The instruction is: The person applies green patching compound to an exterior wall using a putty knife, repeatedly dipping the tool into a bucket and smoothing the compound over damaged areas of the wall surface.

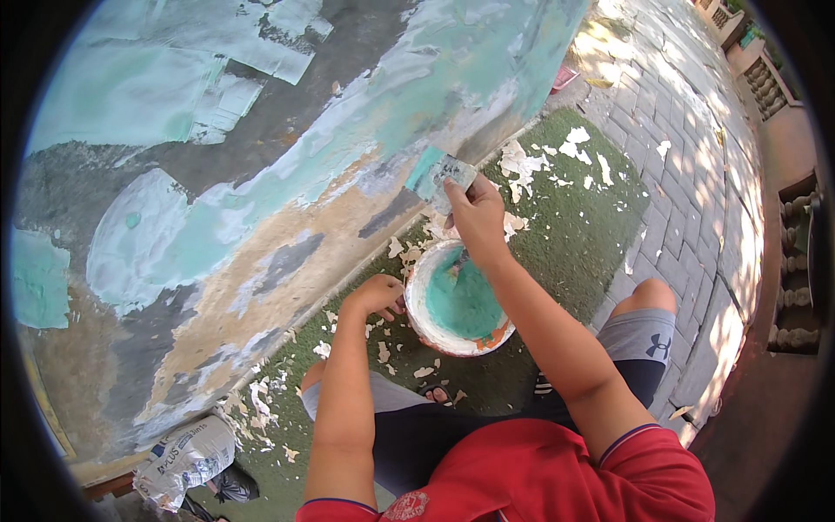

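We're outdoors beside a patchy wall of grey, tan and teal [261,217], and our right hand [477,213] grips a flat, rectangular, teal-smeared scraper [429,177]! Below that hand, a round white bucket [419,320] of thick teal paste [474,304]; our left hand [378,296] curls at its rim, grasp unclear.

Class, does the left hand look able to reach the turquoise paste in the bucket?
Probably yes: the left hand is beside the bucket, whose open top leaves the turquoise paste exposed; the right forearm overlaps only one side in this view.
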